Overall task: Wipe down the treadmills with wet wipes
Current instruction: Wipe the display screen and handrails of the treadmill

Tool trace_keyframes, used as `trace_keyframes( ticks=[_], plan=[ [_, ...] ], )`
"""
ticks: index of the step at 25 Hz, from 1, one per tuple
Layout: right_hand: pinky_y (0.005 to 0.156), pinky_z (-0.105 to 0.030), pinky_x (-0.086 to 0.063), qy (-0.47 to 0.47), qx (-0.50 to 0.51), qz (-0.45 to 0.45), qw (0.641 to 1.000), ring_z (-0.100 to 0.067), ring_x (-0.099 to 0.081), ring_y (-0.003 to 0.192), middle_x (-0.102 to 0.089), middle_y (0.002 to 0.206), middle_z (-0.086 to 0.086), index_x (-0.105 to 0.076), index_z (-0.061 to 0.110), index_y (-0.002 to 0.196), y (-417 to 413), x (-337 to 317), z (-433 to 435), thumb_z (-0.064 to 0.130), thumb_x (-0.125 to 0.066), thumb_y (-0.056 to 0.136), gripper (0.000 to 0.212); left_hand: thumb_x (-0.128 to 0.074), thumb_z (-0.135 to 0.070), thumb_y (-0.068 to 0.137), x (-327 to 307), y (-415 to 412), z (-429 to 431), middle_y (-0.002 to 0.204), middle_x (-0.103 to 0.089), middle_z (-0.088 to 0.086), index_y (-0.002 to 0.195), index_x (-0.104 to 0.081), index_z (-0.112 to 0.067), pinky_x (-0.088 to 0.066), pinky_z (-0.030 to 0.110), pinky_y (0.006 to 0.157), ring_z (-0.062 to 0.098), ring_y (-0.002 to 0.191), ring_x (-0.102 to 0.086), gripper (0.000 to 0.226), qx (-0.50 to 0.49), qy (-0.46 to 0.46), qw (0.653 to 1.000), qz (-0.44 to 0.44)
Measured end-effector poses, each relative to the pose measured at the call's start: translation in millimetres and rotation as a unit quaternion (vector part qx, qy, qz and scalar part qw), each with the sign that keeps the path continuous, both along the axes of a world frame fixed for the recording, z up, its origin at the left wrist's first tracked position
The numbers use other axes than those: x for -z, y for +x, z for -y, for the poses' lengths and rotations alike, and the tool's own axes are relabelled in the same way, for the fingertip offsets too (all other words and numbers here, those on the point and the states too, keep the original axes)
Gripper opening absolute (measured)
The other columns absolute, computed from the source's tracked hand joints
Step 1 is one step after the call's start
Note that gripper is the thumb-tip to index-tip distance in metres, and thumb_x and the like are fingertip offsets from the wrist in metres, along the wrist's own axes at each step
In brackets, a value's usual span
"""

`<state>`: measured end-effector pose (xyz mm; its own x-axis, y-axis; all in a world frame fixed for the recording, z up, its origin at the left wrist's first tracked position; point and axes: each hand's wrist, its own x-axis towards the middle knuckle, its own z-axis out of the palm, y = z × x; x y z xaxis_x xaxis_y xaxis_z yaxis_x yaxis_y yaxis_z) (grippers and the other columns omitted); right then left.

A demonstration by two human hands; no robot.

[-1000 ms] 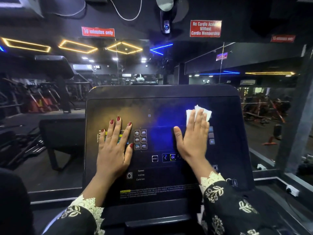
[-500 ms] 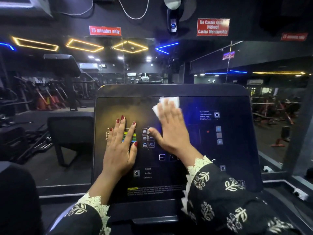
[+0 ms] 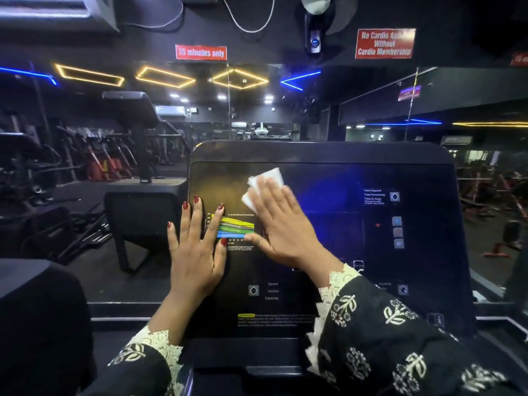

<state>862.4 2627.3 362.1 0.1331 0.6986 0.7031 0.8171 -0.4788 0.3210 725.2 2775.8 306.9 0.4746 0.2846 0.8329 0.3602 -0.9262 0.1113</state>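
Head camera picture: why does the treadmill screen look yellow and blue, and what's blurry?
Head view: the glossy console shows yellow and blue glare, likely from the ceiling strips; the right hand and wet wipe are motion-blurred, the left hand sharp; the wide lens bends the edges.

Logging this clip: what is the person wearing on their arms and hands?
The left sleeve and the right sleeve are black with cream flower motifs and end in cream lace cuffs. The left hand has dark red nail polish. The right hand is motion-blurred, so its nails cannot be made out.
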Motion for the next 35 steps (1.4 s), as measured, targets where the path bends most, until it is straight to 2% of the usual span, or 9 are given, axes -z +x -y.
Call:
trace_keyframes(
  ticks=[3,7,9,13,18,23,27,32,35],
  plan=[
    [0.119,-0.041,-0.010,-0.059,-0.041,0.083,0.994,-0.022,-0.003,0.148,-0.008,0.160,-0.008,-0.016,0.013,0.153,15,-9,6,0.065,-0.016,0.093,0.079,-0.034,-0.037,0.088,1,-3,-5,0.162,-0.008,0.007,0.152,-0.026,-0.025,-0.016,0.053,0.116,0.024,0.149,0.000,0.065,0.053,-0.014,0.998,-0.002],
    [0.119,-0.042,-0.001,0.143,0.085,-0.072,0.983,-0.026,0.005,0.148,0.001,0.160,-0.012,-0.007,0.009,0.153,11,-23,-6,0.065,-0.014,0.092,0.083,-0.036,-0.035,0.091,0,-7,-10,0.162,-0.009,0.003,0.153,-0.022,-0.018,-0.020,0.048,0.118,0.021,0.149,-0.002,0.065,0.124,-0.043,0.991,0.022],
    [0.119,-0.045,-0.003,0.095,0.048,-0.062,0.992,-0.028,0.004,0.148,0.000,0.160,-0.012,-0.008,0.009,0.153,-7,-13,-23,0.068,-0.015,0.090,0.087,-0.038,-0.035,0.092,-1,-11,-13,0.162,-0.009,0.003,0.154,-0.018,-0.016,-0.018,0.047,0.119,0.019,0.150,-0.002,0.068,0.166,-0.058,0.984,0.033],
    [0.118,-0.041,-0.012,-0.088,-0.079,0.097,0.988,-0.022,-0.008,0.148,-0.012,0.160,-0.007,-0.018,0.014,0.152,-10,-6,-29,0.065,-0.014,0.092,0.080,-0.036,-0.042,0.095,1,-16,-16,0.163,0.004,0.001,0.153,0.007,-0.026,-0.009,0.041,0.121,0.018,0.149,0.004,0.075,0.218,-0.088,0.971,0.040],
    [0.119,-0.042,0.000,0.070,0.031,-0.045,0.996,-0.021,0.007,0.148,0.005,0.160,-0.006,-0.006,0.014,0.154,-18,-32,-52,0.067,-0.006,0.089,0.083,-0.037,-0.046,0.094,7,-20,-15,0.160,0.020,0.003,0.151,0.019,-0.028,-0.002,0.041,0.120,0.021,0.148,0.014,0.081,0.256,-0.124,0.957,0.051],
    [0.119,-0.041,-0.007,-0.090,-0.061,0.094,0.990,-0.021,-0.008,0.148,-0.013,0.160,-0.004,-0.019,0.017,0.153,-30,-31,-74,0.063,-0.013,0.091,0.077,-0.034,-0.050,0.095,11,-26,-12,0.160,0.020,0.004,0.152,0.014,-0.013,0.001,0.012,0.115,0.012,0.148,0.013,0.083,0.276,-0.149,0.947,0.065],
    [0.119,-0.042,-0.005,-0.031,-0.041,0.022,0.998,-0.024,0.001,0.148,-0.003,0.161,-0.009,-0.012,0.013,0.153,-40,-4,-65,0.062,-0.014,0.091,0.079,-0.028,-0.067,0.092,16,-27,-10,0.161,0.014,0.001,0.152,0.012,-0.011,-0.002,0.015,0.117,0.011,0.149,0.007,0.091,0.292,-0.181,0.936,0.076],
    [0.120,-0.040,-0.008,-0.199,-0.162,0.141,0.956,-0.022,-0.008,0.148,-0.017,0.158,-0.006,-0.025,0.013,0.150,-45,47,-33,0.058,-0.026,0.095,0.071,-0.029,-0.075,0.087,20,-31,-6,0.162,0.007,0.002,0.151,0.011,-0.016,-0.007,0.019,0.118,0.010,0.149,0.001,0.095,0.330,-0.220,0.912,0.104],
    [0.119,-0.039,-0.007,-0.088,-0.066,0.100,0.989,-0.019,-0.009,0.147,-0.016,0.159,-0.005,-0.024,0.015,0.151,-30,25,-26,0.059,-0.012,0.097,0.071,-0.028,-0.072,0.089,24,-32,-3,0.162,0.009,-0.002,0.152,0.010,-0.012,-0.006,0.026,0.120,0.011,0.149,0.003,0.095,0.319,-0.214,0.918,0.095]
  ],
)
